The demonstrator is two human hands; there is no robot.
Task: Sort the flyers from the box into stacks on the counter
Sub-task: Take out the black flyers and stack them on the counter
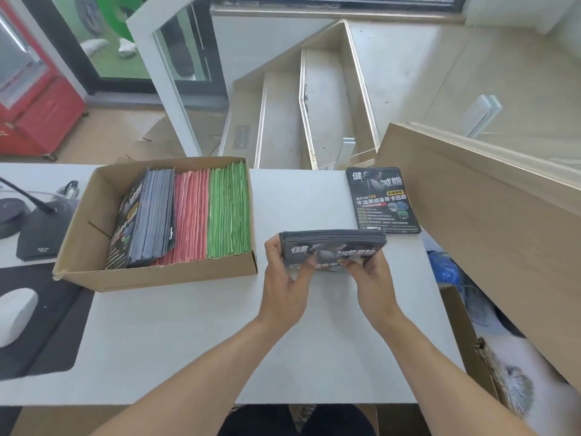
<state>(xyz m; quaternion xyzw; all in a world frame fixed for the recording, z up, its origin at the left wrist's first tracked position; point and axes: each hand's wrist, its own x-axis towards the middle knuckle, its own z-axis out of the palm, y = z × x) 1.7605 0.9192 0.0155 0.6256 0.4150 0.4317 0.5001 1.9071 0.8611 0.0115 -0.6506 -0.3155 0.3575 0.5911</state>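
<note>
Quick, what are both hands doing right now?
Left hand: closed on the bundle of black flyers.
Right hand: closed on the same bundle.

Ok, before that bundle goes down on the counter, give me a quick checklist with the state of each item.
1. Bundle of black flyers held by both the left hand and right hand: ok.
2. Bundle edges squared: cannot tell.
3. Black stack on counter to receive it, same print: ok.
4. Bare white counter between bundle and stack: ok.
5. Cardboard box emptied: not ok; black, pink and green flyers remain.
</note>
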